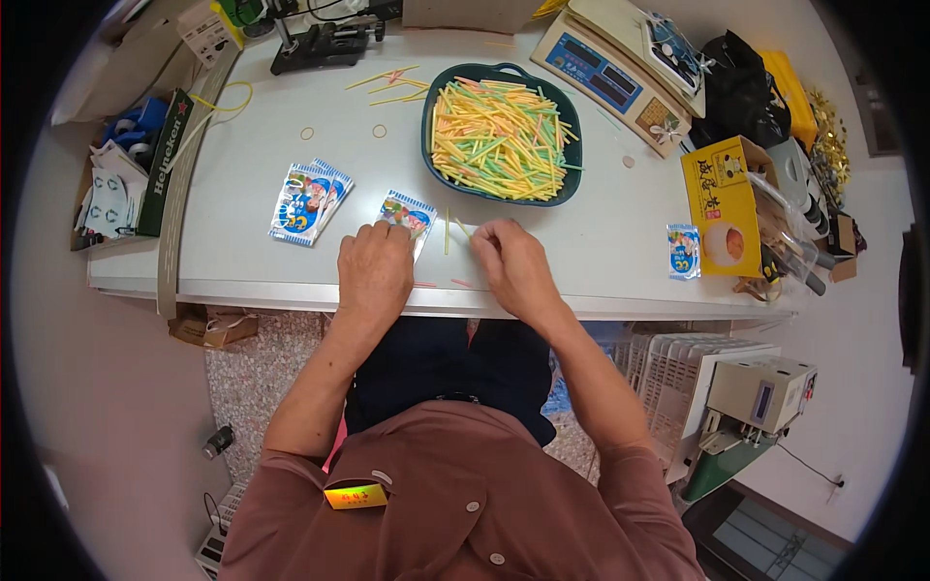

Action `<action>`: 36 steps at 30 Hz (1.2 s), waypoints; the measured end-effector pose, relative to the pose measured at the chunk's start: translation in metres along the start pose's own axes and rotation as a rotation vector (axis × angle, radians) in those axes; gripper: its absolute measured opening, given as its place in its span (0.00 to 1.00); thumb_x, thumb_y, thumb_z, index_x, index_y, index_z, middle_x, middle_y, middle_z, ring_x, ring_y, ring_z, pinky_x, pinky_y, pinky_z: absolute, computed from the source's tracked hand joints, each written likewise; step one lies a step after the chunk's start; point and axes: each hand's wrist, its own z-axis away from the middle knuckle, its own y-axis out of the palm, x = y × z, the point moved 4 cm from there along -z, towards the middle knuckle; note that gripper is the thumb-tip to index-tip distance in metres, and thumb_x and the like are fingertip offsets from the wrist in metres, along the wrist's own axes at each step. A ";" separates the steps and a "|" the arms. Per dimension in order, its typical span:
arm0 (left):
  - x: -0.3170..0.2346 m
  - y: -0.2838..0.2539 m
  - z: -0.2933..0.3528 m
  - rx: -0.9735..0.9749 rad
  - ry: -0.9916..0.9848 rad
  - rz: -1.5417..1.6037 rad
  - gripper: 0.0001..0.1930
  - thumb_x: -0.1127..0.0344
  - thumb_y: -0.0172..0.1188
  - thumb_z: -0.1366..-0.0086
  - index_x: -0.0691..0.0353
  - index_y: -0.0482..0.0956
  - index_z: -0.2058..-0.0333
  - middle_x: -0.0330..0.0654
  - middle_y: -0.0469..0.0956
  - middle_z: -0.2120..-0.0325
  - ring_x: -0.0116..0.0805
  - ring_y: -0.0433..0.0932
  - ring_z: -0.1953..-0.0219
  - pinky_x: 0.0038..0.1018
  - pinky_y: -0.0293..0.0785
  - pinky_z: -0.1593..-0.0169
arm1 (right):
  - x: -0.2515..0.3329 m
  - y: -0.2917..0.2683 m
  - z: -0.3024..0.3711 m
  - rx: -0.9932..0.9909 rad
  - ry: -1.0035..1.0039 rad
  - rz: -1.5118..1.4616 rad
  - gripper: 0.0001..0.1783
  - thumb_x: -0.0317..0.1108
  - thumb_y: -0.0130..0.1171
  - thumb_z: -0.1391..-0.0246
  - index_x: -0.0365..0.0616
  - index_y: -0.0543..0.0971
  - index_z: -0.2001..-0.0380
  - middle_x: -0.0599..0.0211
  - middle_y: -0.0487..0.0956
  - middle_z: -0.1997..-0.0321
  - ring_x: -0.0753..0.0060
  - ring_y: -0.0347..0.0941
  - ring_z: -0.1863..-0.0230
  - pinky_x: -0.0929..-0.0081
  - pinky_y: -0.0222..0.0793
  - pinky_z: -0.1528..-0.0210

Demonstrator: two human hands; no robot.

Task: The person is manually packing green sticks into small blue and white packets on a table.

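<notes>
My left hand (376,271) has its fingers curled over the lower left part of a small blue-and-white printed packet (412,210) lying on the table; the fingertips are partly hidden. To the right, my right hand (515,268) is closed, with a thin yellow-green stick (463,229) poking out from its thumb and fingers. Between the hands lies another yellow stick (447,231), and short pink sticks (461,283) rest by the table's front edge. Beyond them stands a dark green basin (500,194) heaped with thin yellow, green and pink sticks (499,136).
More printed packets (305,203) overlap at left, near rubber bands (379,131) and loose sticks (397,85). A digital scale (601,82) stands back right. One packet (683,252) leans by a yellow box (722,208). Another box (165,165) is far left; a metal stand (325,53) behind.
</notes>
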 end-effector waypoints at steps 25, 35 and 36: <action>-0.053 -0.080 -0.105 -0.335 0.522 0.164 0.02 0.70 0.58 0.39 0.61 0.78 0.69 0.43 0.76 0.73 0.44 0.75 0.64 0.39 0.65 0.57 | 0.006 -0.107 -0.044 -0.099 -0.273 0.405 0.06 0.31 0.63 0.52 0.47 0.78 0.69 0.64 0.79 0.70 0.59 0.78 0.70 0.61 0.73 0.69; -0.008 -0.077 -0.088 -0.376 0.252 0.282 0.12 0.61 0.67 0.40 0.63 0.83 0.62 0.47 0.82 0.66 0.46 0.80 0.62 0.38 0.73 0.55 | 0.018 -0.069 0.012 -0.011 -0.354 0.203 0.06 0.33 0.64 0.48 0.44 0.81 0.68 0.63 0.78 0.70 0.60 0.77 0.68 0.65 0.74 0.69; 0.010 -0.076 -0.068 -0.313 0.023 0.358 0.13 0.60 0.68 0.40 0.63 0.82 0.61 0.47 0.82 0.65 0.45 0.80 0.64 0.37 0.74 0.58 | 0.018 -0.055 0.021 0.031 -0.343 0.190 0.05 0.32 0.64 0.48 0.44 0.81 0.68 0.63 0.78 0.69 0.60 0.77 0.67 0.65 0.74 0.69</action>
